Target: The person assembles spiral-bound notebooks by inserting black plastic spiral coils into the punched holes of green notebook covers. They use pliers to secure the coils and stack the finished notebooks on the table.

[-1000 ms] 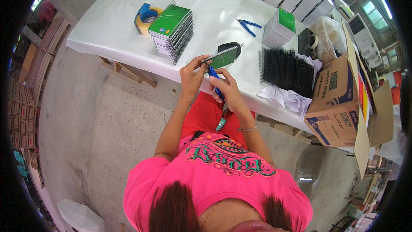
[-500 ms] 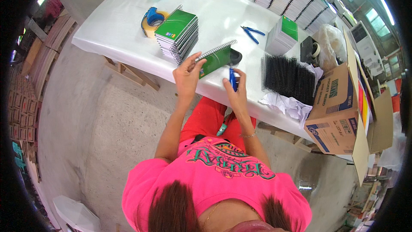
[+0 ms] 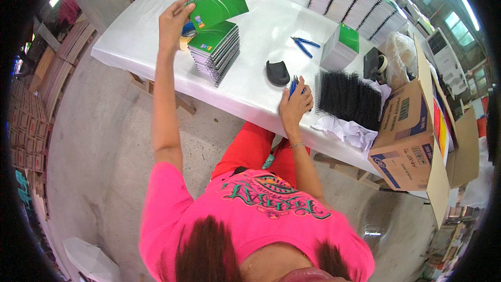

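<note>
My left hand is closed on one end of a green spiral notebook, holding it above and partly over a stack of the same notebooks. Its wire coil runs along the far edge. Near the table's front edge, my right hand is wrapped round small blue-handled cutters, whose tips point away from me. Just beyond that hand lies a black curved object, hollow-looking, of a kind I cannot make out. A second pair of blue-handled cutters rests farther back on the table.
Right of my hand are a pile of black coils, crumpled white paper and an open cardboard box. A green-topped notebook stack and tall coil-bound stacks stand behind. A tape dispenser sits partly hidden at left.
My left hand has carried the notebook left and away from me, over the stack. My right hand has moved slightly right with the cutters. The black object is now uncovered.
</note>
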Demonstrator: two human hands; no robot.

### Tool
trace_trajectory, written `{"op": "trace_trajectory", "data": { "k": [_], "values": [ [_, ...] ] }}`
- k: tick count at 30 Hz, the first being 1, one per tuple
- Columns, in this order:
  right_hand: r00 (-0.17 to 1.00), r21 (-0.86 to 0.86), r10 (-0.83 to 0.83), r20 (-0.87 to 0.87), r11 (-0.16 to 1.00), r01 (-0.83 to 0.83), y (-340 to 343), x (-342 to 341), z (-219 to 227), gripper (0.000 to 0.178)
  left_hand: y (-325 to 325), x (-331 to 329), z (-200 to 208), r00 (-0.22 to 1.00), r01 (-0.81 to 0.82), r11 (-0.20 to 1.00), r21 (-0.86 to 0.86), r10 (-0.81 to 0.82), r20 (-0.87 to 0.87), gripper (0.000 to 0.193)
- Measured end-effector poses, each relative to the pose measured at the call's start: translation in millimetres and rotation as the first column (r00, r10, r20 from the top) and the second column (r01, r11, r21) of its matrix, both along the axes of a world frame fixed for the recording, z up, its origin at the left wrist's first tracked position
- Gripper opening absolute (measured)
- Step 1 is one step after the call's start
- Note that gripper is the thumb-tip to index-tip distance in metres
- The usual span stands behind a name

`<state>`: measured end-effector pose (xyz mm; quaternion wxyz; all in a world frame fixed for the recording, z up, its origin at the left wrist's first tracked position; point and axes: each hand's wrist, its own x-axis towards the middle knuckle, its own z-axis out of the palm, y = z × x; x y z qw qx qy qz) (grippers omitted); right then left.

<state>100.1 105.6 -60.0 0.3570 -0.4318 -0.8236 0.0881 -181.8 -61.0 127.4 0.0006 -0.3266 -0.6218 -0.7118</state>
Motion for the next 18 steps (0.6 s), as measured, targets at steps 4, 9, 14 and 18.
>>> {"op": "trace_trajectory", "data": {
  "k": [4, 9, 14, 18],
  "values": [
    [0.996, -0.061, -0.036, -0.085, 0.998, 0.030, 2, -3, 4, 0.058, 13, -58, 16, 0.945, 0.040, 0.974, -0.224, -0.110, -0.309, 0.038],
    [0.995, 0.017, -0.006, -0.100, 1.000, 0.008, 2, 1, 3, 0.051, 54, -72, 26, 0.907, 0.122, 0.873, -0.472, -0.291, -0.304, 0.048],
    [0.997, 0.033, 0.016, -0.081, 0.999, -0.014, 1, 4, 3, 0.047, 86, -67, 10, 0.771, 0.210, 0.703, -0.680, -0.547, -0.328, 0.044],
    [0.996, 0.013, 0.027, -0.082, 1.000, -0.026, 0, 3, 3, 0.047, 98, -58, -14, 0.677, 0.190, 0.637, -0.747, -0.636, -0.370, 0.043]
  ]
}}
